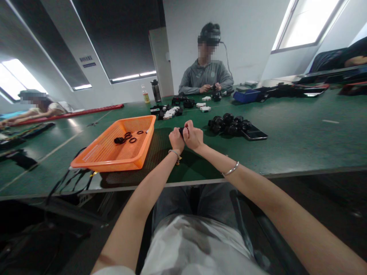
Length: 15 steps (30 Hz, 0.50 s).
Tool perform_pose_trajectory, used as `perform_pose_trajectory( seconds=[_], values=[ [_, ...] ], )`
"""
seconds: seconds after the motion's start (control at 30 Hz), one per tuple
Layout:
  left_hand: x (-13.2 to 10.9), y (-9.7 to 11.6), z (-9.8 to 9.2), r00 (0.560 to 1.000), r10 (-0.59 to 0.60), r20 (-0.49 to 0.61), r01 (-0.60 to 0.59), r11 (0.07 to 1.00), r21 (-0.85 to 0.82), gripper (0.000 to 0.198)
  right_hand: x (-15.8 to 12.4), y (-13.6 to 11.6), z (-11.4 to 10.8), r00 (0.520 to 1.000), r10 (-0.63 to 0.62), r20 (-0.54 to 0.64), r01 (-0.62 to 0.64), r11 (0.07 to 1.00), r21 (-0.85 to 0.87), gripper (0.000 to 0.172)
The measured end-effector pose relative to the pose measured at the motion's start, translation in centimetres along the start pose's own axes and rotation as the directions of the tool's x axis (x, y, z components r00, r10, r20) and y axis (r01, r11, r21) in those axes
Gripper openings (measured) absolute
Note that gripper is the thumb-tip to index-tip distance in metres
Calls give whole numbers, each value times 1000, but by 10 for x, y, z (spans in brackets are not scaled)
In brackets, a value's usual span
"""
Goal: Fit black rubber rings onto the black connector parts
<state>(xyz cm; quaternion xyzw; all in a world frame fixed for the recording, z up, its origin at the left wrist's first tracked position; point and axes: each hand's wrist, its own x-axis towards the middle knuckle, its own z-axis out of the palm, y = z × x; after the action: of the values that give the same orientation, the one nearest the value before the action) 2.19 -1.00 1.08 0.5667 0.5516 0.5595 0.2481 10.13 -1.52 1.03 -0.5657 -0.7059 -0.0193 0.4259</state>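
Observation:
Both my hands meet above the green table, closed around one small black part (181, 131) that is mostly covered by my fingers. My left hand (176, 139) grips it from the left side, and my right hand (193, 136) has its fingers wrapped over it from the right. To the left stands an orange plastic basket (114, 165) holding several black rings (132, 140) and a black cylindrical piece (119, 140). Right of my hands lies a pile of round black parts (229, 125), beside a dark phone-like slab (256, 133).
Across the green table (301, 145) a person in a grey jacket (205, 74) handles black parts. White and black pieces (172, 112), a bottle (145, 94), a dark flask (155, 91) and a blue bin (247, 96) stand farther back. Another person leans in at far left.

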Motion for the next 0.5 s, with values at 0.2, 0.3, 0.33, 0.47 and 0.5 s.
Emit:
perform_pose_trajectory(
  seconds=[0.2,0.3,0.33,0.47,0.5],
  values=[
    [2,3,0,996,78,-53,-66,979,192,40,5,0,12,956,279,96,-292,939,180,30],
    [7,-1,4,1000,-26,-13,27,993,116,41,6,3,8,954,280,106,-291,951,107,27],
    [9,-2,5,998,-66,2,66,996,65,41,7,5,5,966,242,93,-248,966,65,25],
    [15,-2,9,942,-311,123,332,913,-236,36,9,12,-8,994,-96,59,102,988,-115,26],
    [15,-1,9,914,-370,170,405,865,-297,36,9,15,-10,978,-197,64,204,969,-142,27]
  ],
)
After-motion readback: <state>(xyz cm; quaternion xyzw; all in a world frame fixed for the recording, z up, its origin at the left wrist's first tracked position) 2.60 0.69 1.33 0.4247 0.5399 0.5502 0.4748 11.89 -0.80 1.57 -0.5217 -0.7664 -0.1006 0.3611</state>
